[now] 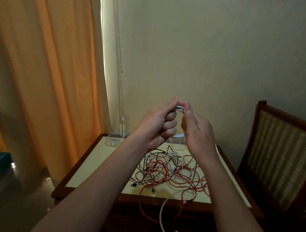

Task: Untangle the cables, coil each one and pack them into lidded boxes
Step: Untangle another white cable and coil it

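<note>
Head view. Both hands are raised above the tabletop (100, 163), meeting at a white cable coil (178, 135). Left hand (157, 127): fingers (169, 125) curled tight round the coil's left side, thumb pressed to its top. Right hand (197, 131): thumb and forefinger pinch the coil's top, the other fingers loosely bent. Most of the coil is hidden behind the hands; only a top arc and a bottom arc show.

Below the hands, a tangle of cables (170, 169), red, white and black, lies on the tabletop. A white cable (164, 223) and a red one hang over the near edge. A clear box (113, 141) sits at the far left corner with something white inside, too faint to make out. A chair (282, 152) is cut off at the right, a curtain (43, 72) at the left.
</note>
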`<state>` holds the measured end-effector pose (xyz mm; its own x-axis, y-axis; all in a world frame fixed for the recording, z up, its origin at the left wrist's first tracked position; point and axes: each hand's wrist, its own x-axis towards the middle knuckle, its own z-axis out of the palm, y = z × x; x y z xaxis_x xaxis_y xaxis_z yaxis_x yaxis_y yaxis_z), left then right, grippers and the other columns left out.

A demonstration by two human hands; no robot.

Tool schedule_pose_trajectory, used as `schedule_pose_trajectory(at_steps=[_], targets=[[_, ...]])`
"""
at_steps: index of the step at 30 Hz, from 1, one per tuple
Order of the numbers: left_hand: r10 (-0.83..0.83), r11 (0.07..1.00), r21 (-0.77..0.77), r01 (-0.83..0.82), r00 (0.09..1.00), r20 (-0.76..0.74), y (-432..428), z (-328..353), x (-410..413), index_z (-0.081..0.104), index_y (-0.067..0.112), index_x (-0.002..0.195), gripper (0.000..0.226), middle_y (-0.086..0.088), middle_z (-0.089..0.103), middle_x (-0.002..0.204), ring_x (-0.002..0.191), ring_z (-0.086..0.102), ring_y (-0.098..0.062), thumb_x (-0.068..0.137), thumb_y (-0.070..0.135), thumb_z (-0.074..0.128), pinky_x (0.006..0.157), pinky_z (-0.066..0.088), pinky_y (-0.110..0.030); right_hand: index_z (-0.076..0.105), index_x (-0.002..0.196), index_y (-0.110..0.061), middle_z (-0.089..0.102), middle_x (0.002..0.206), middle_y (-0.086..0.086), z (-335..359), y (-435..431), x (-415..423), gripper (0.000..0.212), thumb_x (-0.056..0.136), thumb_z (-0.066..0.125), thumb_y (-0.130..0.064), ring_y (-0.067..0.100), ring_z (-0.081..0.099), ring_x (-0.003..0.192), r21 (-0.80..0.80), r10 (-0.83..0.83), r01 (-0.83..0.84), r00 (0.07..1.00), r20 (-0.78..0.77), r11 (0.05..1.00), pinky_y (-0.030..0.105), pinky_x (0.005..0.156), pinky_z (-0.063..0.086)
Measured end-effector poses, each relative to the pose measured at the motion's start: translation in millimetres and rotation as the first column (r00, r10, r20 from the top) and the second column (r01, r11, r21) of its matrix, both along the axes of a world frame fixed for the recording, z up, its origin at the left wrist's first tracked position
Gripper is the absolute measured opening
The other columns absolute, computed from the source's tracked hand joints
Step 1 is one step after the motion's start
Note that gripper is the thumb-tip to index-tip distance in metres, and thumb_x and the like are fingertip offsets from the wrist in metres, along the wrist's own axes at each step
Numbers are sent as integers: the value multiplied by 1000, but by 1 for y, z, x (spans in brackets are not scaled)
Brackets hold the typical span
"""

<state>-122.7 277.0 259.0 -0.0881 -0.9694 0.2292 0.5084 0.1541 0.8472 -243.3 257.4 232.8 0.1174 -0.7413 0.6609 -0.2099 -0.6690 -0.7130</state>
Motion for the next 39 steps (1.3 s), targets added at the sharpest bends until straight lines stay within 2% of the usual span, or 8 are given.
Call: schedule_pose_trajectory(at_steps=[4,9,15,20,28,31,34,39], targets=[[10,1000,1,-10,997,-71,-3,4,12,66,12,99,25,10,21,51,35,17,0,103,29,49,31,13,-15,54,73,-13,39,61,-1,-5,-9,-8,53,106,38,-51,10,35,55,70,-5,4,1000,25,998,28,52,29],[78,997,12,-77,969,-235,-5,14,40,63,15,95,24,8,22,43,29,19,-2,104,31,47,29,13,-15,66,84,-19,53,61,-17,-10,-19,-31,38,102,50,-48,-2,45,55,115,-74,75,997,-17,991,19,55,35],[136,989,117,-93,883,-450,-8,18,68,66,13,84,27,6,19,42,29,16,-8,101,24,48,33,9,-19,63,90,-19,58,81,-2,-19,-32,-48,23,98,62,-40,9,51,71,131,-120,115,992,29,985,26,64,44],[213,976,143,-162,830,-516,-10,13,70,65,9,101,29,7,24,48,33,17,-8,98,15,37,35,11,-20,65,89,-20,60,79,-6,-28,-39,-49,17,98,63,-34,-2,50,65,113,-168,172,985,-40,979,14,58,41],[579,809,-131,-573,815,14,-15,3,47,61,7,123,26,6,43,58,45,38,-10,106,17,44,48,28,-24,66,80,-21,57,60,-10,-30,-34,-40,31,103,53,-36,4,44,53,33,-170,174,980,-101,984,24,50,33],[605,791,-233,-566,780,158,-10,-2,36,60,9,120,25,-2,57,67,56,62,-14,107,19,42,54,43,-26,62,73,-24,60,59,-24,-27,-28,-34,37,105,49,-37,6,45,51,48,-145,150,985,-96,987,24,49,32],[592,803,-309,-510,744,310,-4,-6,22,58,8,125,27,-10,64,84,73,73,-13,108,18,40,60,53,-18,60,69,-24,55,52,-11,-21,-23,-29,41,105,48,-39,5,42,48,40,-104,107,992,-74,993,23,48,31],[508,859,-359,-365,694,510,-2,-15,5,61,10,124,26,-6,65,83,55,65,-12,107,17,43,54,51,-21,61,71,-21,57,55,-17,-9,-16,-20,41,105,48,-40,5,42,50,18,-67,69,996,-55,997,24,50,32]])
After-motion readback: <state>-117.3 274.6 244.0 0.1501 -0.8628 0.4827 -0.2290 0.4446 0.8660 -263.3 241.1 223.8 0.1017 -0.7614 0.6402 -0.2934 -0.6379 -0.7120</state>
